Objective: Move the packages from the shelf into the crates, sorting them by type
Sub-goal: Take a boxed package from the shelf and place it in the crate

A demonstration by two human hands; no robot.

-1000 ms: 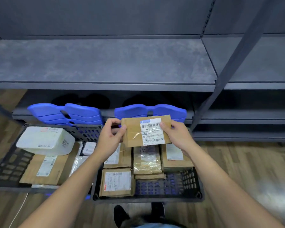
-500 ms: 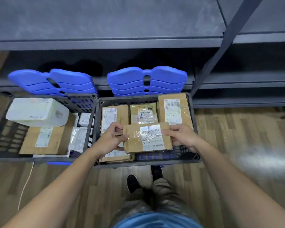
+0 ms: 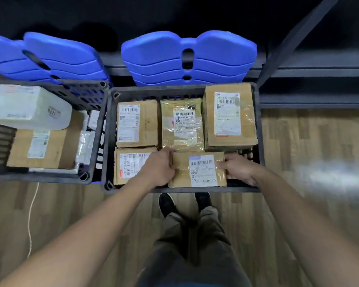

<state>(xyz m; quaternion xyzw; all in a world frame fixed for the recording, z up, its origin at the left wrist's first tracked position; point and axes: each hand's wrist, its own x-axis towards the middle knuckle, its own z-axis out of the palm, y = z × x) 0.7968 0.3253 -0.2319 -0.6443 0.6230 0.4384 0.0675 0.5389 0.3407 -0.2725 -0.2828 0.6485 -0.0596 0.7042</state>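
Warehouse or parcel depot: metal shelving (image 3: 298, 38), plastic crates (image 3: 106, 141) of labelled parcels (image 3: 137, 123), wood-look floor (image 3: 311, 154).

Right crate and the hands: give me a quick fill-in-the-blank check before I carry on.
1. The left hand and right hand hold the same box, its label facing ____.
2. Counting that box, ____ brown boxes show in the right crate.
3. The white package lies in the other crate, on the person's ____.
Missing words: up; five; left.
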